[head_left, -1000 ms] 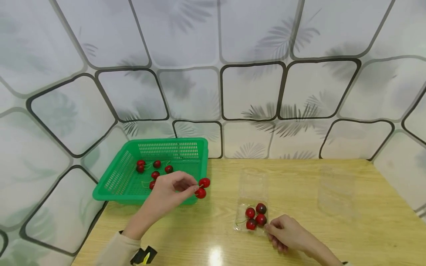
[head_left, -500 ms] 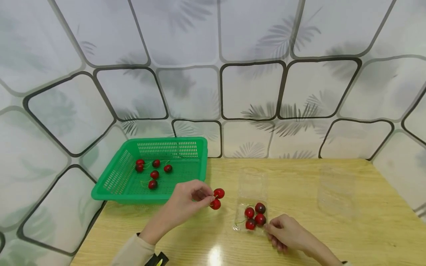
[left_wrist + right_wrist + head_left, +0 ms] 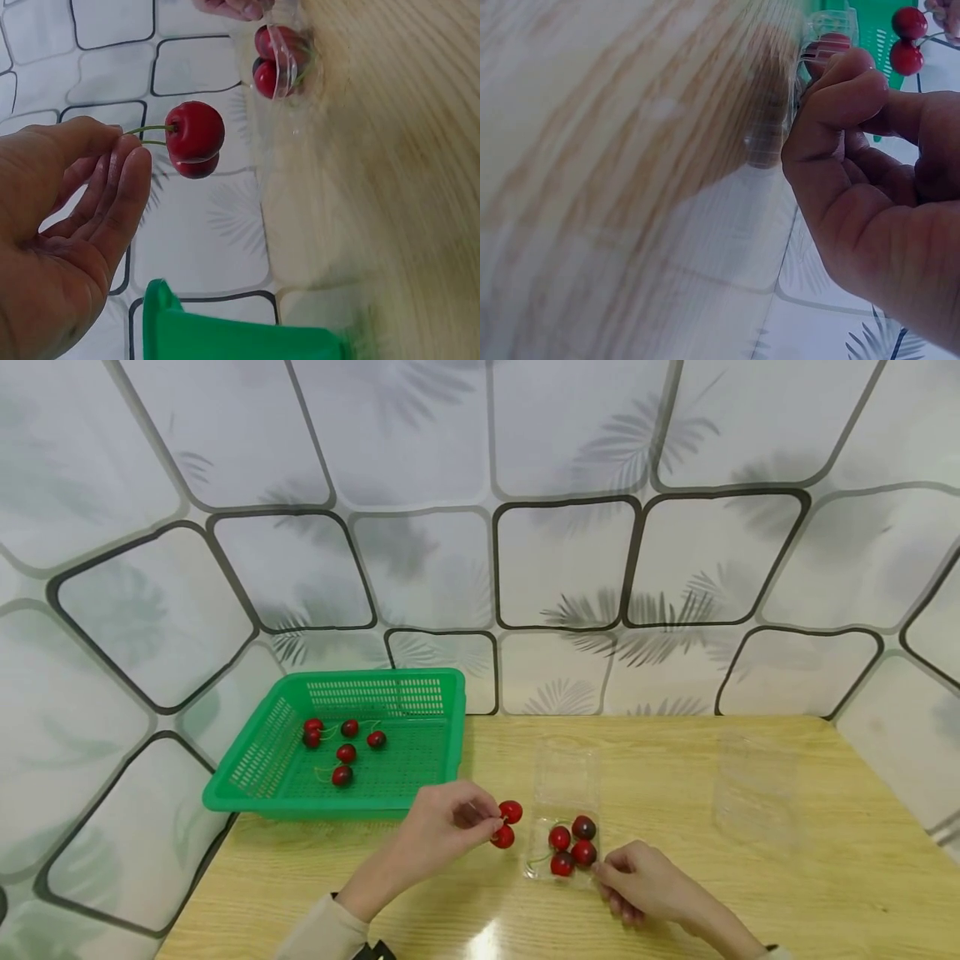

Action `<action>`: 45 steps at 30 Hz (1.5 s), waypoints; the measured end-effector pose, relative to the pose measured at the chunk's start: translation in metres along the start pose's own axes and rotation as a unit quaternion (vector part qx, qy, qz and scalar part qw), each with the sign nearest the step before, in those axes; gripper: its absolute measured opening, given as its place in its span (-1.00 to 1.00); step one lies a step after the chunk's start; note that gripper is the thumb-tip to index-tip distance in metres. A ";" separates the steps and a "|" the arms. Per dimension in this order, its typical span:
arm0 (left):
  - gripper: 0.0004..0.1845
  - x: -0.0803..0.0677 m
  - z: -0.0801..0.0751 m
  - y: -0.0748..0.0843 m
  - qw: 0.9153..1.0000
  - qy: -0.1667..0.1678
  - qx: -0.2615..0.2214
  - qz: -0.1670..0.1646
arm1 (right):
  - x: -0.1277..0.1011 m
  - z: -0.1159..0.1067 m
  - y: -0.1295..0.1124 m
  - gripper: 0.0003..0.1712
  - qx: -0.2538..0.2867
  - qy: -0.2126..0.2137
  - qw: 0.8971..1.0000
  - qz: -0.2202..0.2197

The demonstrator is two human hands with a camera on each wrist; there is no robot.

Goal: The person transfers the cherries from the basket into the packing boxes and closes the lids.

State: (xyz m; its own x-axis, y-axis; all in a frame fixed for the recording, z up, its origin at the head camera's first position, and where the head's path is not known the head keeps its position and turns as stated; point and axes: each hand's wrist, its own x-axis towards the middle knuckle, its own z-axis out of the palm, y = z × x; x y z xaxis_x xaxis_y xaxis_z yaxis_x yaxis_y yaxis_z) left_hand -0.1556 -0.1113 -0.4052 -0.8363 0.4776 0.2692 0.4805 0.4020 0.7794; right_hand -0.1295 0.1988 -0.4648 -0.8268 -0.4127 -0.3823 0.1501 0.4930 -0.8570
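My left hand [image 3: 450,827] pinches a pair of red cherries [image 3: 511,812] by their stems, just left of the clear plastic clamshell box [image 3: 567,774]. In the left wrist view the green stems [image 3: 152,142] run out from between thumb and fingertips. Several dark red cherries [image 3: 583,853] lie in the box's near half, its lid folded back flat. At the near right corner, my right hand [image 3: 647,882] holds the box edge between thumb and fingers. The right wrist view shows the curled fingers [image 3: 840,101] against the box wall, partly hiding the contact.
A green plastic basket [image 3: 453,752] with several more cherries [image 3: 346,752] stands at the back left. Another clear plastic container [image 3: 753,797] rests on the right of the wooden table [image 3: 840,877]. A patterned cloth [image 3: 570,568] rises behind the table.
My left hand has carried the cherry pair rightward and slightly nearer, from the basket's front corner to beside the box. My right hand has stayed at the box corner.
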 end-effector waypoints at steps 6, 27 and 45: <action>-0.89 0.001 0.015 -0.004 1.000 -0.011 -0.013 -0.006 | 0.001 0.001 -0.001 -0.55 -0.007 0.001 1.000 -0.002; -0.98 0.015 0.047 -0.014 0.998 -0.037 0.015 -0.046 | 0.001 0.002 -0.002 -0.56 -0.002 -0.004 1.000 0.009; -0.94 0.027 0.066 -0.009 0.993 -0.075 0.058 -0.068 | 0.003 0.001 0.000 -0.56 0.000 -0.003 1.000 0.010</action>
State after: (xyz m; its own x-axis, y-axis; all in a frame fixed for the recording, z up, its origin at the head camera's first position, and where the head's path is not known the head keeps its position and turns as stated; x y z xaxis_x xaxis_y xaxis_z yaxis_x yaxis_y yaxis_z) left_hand -0.1646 -0.0501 -0.4423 -0.8514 0.5197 0.0717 0.3997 0.5541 0.7302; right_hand -0.1313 0.1969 -0.4657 -0.8206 -0.4077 -0.4005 0.1660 0.5005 -0.8497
